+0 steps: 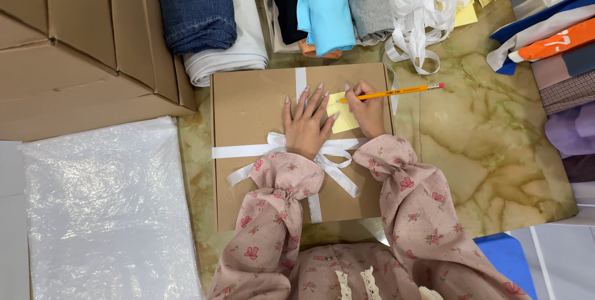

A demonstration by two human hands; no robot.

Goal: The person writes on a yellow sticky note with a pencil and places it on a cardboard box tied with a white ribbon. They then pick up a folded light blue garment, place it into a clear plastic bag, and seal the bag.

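From the head camera, the left hand (pixel 305 127) lies flat, fingers spread, on a brown cardboard box (pixel 248 108) tied with white ribbon (pixel 297 148), its fingertips holding down a yellow sticky note (pixel 344 120) on the lid. The right hand (pixel 367 113) has its fingers pinched around a yellow pencil (pixel 396 92), tip on the note. The box sits on a marbled bench (pixel 489 145), with folded fabrics (pixel 260 8) just beyond it.

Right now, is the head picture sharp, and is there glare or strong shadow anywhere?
In the head view the left hand, the right hand and the pencil look sharp; light is even, shadows soft; the clear plastic sheet shows pale glare; the marbled table has mild sheen.
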